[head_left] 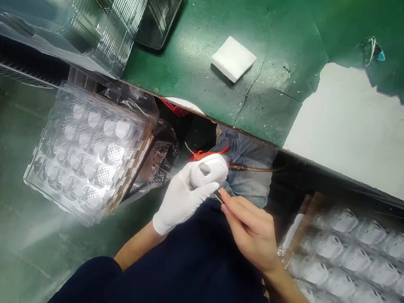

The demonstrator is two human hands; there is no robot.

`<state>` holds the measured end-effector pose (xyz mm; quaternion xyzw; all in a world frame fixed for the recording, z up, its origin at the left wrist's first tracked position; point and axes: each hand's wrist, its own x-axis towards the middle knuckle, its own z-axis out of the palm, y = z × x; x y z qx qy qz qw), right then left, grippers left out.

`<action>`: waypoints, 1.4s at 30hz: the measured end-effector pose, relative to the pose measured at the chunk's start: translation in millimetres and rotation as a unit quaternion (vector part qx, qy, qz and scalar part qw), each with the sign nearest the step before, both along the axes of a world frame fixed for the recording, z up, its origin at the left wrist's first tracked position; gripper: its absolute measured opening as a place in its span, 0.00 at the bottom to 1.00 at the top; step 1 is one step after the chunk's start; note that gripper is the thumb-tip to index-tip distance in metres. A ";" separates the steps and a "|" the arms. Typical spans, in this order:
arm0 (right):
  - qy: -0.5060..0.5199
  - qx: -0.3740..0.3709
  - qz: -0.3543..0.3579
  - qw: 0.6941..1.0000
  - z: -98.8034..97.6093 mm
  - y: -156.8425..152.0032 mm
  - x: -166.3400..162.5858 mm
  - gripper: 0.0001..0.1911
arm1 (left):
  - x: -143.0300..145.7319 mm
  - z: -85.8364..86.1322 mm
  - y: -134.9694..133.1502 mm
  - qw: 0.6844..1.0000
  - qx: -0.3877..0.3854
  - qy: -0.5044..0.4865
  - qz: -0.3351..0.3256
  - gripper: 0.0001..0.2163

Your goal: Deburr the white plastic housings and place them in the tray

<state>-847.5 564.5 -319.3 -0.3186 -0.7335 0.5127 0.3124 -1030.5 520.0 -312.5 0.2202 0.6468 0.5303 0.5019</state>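
Note:
My left hand (179, 199), in a white glove, is wrapped round a rounded white plastic housing (218, 166) with a dark opening in its face. Bare and pinched closed, my right hand (252, 225) holds a thin dark tool (218, 197), its tip close to the lower edge of the housing; whether it touches cannot be made out. Behind the housing, an orange-red air gun (201, 155) with a slim nozzle lies on my lap, a brown hose (253, 168) running from it to the right.
On the green table (200, 22) are a white block (233, 59), a black phone (161, 14), clear plastic trays (104, 18) and a white sheet (361, 133). Filled trays of white parts stand at left (80, 154) and right (355, 261). The table edge runs before my lap.

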 end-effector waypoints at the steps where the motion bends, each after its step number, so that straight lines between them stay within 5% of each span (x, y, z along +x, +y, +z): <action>1: 0.001 0.001 0.002 1.000 0.0 0.2 0.1 0.35 | -0.4 0.5 0.1 1.000 0.001 0.006 -0.004 0.14; 18: -0.009 -0.010 0.006 1.000 -0.4 3.5 1.6 0.30 | -6.4 3.7 3.7 0.999 -0.010 0.010 -0.031 0.15; 27: -0.015 -0.187 -0.172 0.967 -28.2 -0.8 -1.4 0.14 | -6.4 -5.6 -0.5 0.999 -0.038 -0.027 0.016 0.19; 31: 0.055 -0.299 -0.182 0.935 -32.2 0.4 -15.6 0.14 | -3.6 -6.1 4.5 0.992 0.009 -0.125 0.018 0.15; 38: 0.135 -0.428 -0.185 0.874 -32.1 9.0 -24.5 0.23 | -5.4 -13.0 5.7 0.974 0.041 -0.220 -0.033 0.35; 42: 0.158 -0.445 -0.182 0.862 -29.9 23.1 -18.1 0.27 | -9.5 -29.0 -8.1 0.988 0.085 -0.070 -0.104 0.49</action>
